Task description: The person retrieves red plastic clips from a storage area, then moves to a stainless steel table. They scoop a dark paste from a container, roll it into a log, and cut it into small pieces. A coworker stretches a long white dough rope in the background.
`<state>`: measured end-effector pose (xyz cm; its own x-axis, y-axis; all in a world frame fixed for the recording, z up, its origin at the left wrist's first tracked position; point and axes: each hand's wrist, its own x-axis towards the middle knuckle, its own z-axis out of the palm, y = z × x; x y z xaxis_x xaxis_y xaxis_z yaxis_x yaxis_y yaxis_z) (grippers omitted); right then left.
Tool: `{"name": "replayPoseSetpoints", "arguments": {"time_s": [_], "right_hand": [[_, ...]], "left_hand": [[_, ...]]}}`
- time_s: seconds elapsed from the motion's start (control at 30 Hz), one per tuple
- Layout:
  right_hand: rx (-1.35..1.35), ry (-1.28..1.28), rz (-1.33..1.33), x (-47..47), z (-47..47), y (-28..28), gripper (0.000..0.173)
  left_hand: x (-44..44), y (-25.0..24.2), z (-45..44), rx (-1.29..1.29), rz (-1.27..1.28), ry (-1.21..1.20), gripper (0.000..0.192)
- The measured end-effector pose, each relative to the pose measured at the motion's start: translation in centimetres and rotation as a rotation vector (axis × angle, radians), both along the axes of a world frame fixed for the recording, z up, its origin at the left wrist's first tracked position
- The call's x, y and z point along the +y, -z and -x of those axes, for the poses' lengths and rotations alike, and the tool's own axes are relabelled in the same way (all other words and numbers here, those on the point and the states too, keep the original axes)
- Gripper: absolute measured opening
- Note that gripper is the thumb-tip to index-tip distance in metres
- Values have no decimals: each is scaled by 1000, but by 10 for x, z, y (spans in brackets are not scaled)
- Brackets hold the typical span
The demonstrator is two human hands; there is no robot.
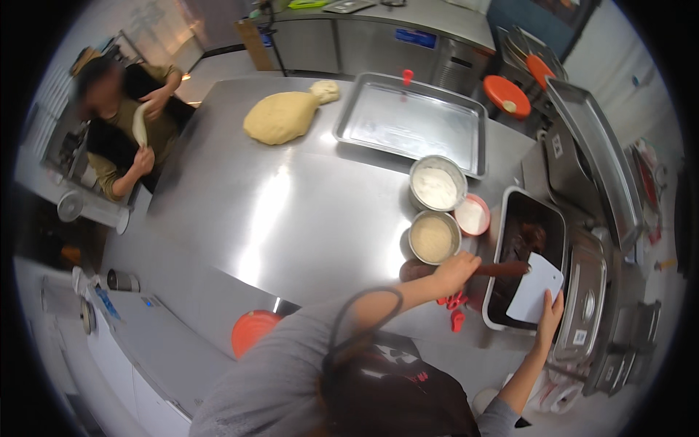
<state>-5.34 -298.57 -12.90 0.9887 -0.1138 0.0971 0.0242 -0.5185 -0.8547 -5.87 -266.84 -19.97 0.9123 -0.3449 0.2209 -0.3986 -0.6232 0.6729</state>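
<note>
My left hand (456,274) grips a brown handled tool (498,269), which lies roughly level. Its thicker end rests by the table on the left, and its slim end reaches over the rim of a deep rectangular metal pan (499,235). Dark brown paste (527,237) sits inside that pan. My right hand (549,317) holds a white plastic dough scraper (538,289) over the pan, close to the tool's tip. Just beyond my left hand stands a round metal bowl (460,232) of pale tan crumbs or powder (431,237).
A bowl of white flour (435,184), a red bowl of white powder (471,214) and a sheet pan (415,117) stand farther back. Yellow dough (281,117) lies far left. Red clips (457,319) lie near me. Another person (131,125) stretches dough at left. A lidded container (581,295) stands right.
</note>
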Motion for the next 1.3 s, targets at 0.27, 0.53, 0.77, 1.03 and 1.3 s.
{"name": "replayPoseSetpoints", "arguments": {"time_s": [0.27,0.53,0.77,1.03,1.3], "right_hand": [[-4,-48,-134,-19,-5,19,33],[-55,19,-174,-19,-8,4,33],[-95,130,-192,-4,-8,15,34],[-102,291,-134,22,21,25,32],[-58,332,44,45,38,9,26]], "left_hand": [[-5,4,10,-16,-196,116,53],[84,-108,49,-128,316,-75,56],[300,-148,-3,-67,241,-700,59],[436,-42,-91,8,151,-871,62],[464,37,-127,-105,133,-858,70]]}}
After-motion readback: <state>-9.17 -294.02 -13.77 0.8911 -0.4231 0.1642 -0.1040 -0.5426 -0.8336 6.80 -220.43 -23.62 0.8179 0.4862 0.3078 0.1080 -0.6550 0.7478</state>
